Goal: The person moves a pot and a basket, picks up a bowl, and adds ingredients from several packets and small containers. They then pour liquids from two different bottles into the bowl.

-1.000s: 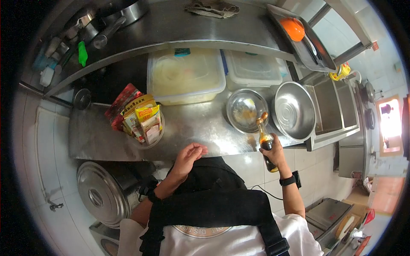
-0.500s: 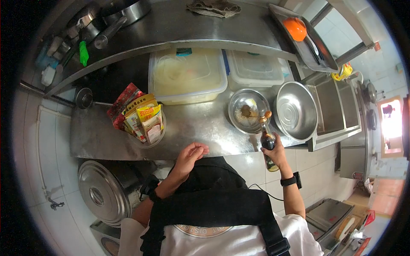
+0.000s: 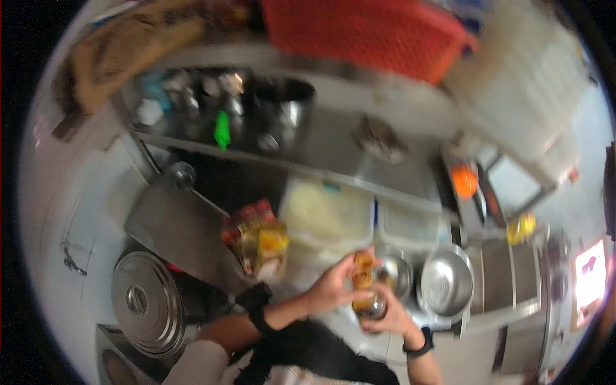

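Observation:
In front of my body, both hands are at a dark sauce bottle (image 3: pixel 371 305) with an orange-brown cap (image 3: pixel 364 260). My right hand (image 3: pixel 393 318) is wrapped round the bottle's body. The fingers of my left hand (image 3: pixel 333 287) close around its cap and neck from the left. Motion blurs the fingertips. Just behind the bottle stands a small metal bowl (image 3: pixel 399 273), partly covered by my hands and the bottle. A larger metal bowl (image 3: pixel 447 282) sits to its right.
Seasoning packets (image 3: pixel 256 240) stand on the steel counter (image 3: pixel 173 218) at left. Lidded plastic boxes (image 3: pixel 327 208) line the back, under a shelf (image 3: pixel 308 144) with pots and an orange bowl (image 3: pixel 464 182). A sink (image 3: pixel 507 279) is at right, a large lidded pot (image 3: pixel 144 301) at lower left.
My left hand has come from the counter's front edge onto the bottle's top. The bottle has moved closer to the left hand, and my view has tilted up, showing a red basket.

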The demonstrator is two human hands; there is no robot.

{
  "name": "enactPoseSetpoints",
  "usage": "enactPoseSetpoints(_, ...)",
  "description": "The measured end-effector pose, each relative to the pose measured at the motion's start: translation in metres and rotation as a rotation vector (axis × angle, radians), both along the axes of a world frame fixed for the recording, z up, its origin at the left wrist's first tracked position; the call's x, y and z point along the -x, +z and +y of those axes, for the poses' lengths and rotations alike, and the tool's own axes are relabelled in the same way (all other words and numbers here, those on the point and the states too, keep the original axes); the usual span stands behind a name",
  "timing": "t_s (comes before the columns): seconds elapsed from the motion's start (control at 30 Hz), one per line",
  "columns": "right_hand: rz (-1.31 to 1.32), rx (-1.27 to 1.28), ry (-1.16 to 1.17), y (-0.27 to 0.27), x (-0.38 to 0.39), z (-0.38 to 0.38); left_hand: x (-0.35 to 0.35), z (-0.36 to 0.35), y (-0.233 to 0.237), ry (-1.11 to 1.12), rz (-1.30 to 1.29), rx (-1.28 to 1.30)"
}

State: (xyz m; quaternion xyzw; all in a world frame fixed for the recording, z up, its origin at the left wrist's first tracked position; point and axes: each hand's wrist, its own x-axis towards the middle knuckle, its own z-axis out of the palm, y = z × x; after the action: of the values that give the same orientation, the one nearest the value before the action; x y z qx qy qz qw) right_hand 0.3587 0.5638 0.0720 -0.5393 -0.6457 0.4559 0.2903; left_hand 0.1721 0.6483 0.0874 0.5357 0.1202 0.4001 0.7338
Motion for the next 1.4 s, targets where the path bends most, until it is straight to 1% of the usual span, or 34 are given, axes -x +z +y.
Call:
enactPoseSetpoints(0.07,0.015,-0.058,0.106,0.001,0.012,0.025,0.027,0.008,0.026,0.292,0.352,-0.420)
enactPoseSetpoints(0.1,0.077,-0.030,0.134,0.005,0.022,0.038,0.038,0.009,0.040,0.425,0.339,-0.493)
enactPoseSetpoints(0.13,0.141,0.016,0.158,0.009,0.034,0.048,0.052,0.014,0.047,0.464,0.336,-0.514)
enactPoseSetpoints(0.2,0.122,-0.003,0.210,0.031,0.063,0.067,0.083,0.020,0.058,0.767,0.569,-0.802)
enactPoseSetpoints(0.27,0.214,0.022,0.358,0.054,0.098,0.088,0.115,0.025,0.068,0.853,0.569,-0.801)
enactPoseSetpoints(0.3,0.134,-0.064,0.423,0.059,0.112,0.099,0.133,0.025,0.078,0.927,0.640,-0.850)
enactPoseSetpoints(0.33,0.129,-0.067,0.440,0.066,0.129,0.106,0.151,0.025,0.087,0.997,0.712,-0.897)
enactPoseSetpoints(0.4,0.142,-0.086,0.506,0.078,0.166,0.117,0.183,0.027,0.096,1.073,0.693,-0.902)
enactPoseSetpoints(0.47,0.137,-0.079,0.546,0.086,0.198,0.125,0.212,0.023,0.108,1.113,0.694,-0.888)
enactPoseSetpoints(0.53,0.186,-0.108,0.650,0.083,0.227,0.136,0.238,0.017,0.113,1.148,0.721,-0.858)
enactPoseSetpoints(0.6,0.149,-0.150,0.689,0.092,0.249,0.140,0.261,0.018,0.115,1.199,0.760,-0.850)
enactPoseSetpoints(0.63,0.161,-0.116,0.678,0.097,0.260,0.140,0.270,0.019,0.116,1.158,0.695,-0.801)
enactPoseSetpoints(0.67,0.173,-0.068,0.674,0.099,0.271,0.139,0.280,0.020,0.121,1.164,0.710,-0.778)
enactPoseSetpoints(0.73,0.234,-0.006,0.693,0.099,0.283,0.141,0.296,0.023,0.129,1.035,0.582,-0.812)
enactPoseSetpoints(0.77,0.248,0.002,0.738,0.101,0.286,0.143,0.302,0.022,0.130,0.984,0.501,-0.773)
enactPoseSetpoints(0.8,0.266,-0.002,0.779,0.104,0.289,0.145,0.305,0.021,0.133,0.934,0.418,-0.747)
enactPoseSetpoints(0.83,0.333,0.048,0.783,0.109,0.291,0.142,0.306,0.018,0.138,0.944,0.393,-0.743)
enactPoseSetpoints(0.87,0.337,0.071,0.786,0.108,0.291,0.142,0.311,0.017,0.138,0.947,0.401,-0.721)
enactPoseSetpoints(0.93,0.290,0.064,0.815,0.105,0.290,0.143,0.316,0.016,0.137,0.938,0.460,-0.845)
enactPoseSetpoints(1.0,0.345,0.113,0.813,0.105,0.294,0.141,0.314,0.015,0.136,0.941,0.466,-0.820)
enactPoseSetpoints(1.07,0.358,0.096,0.798,0.105,0.293,0.140,0.311,0.015,0.135,1.013,0.453,-0.885)
enactPoseSetpoints(1.13,0.378,0.134,0.769,0.103,0.291,0.140,0.310,0.018,0.133,1.024,0.457,-0.896)
enactPoseSetpoints(1.2,0.323,0.085,0.791,0.101,0.288,0.145,0.307,0.023,0.133,1.046,0.515,-0.927)
enactPoseSetpoints(1.33,0.313,0.054,0.733,0.104,0.285,0.147,0.298,0.031,0.132,1.034,0.477,-0.932)
enactPoseSetpoints(1.4,0.382,0.089,0.691,0.105,0.288,0.145,0.295,0.035,0.132,1.082,0.518,-0.954)
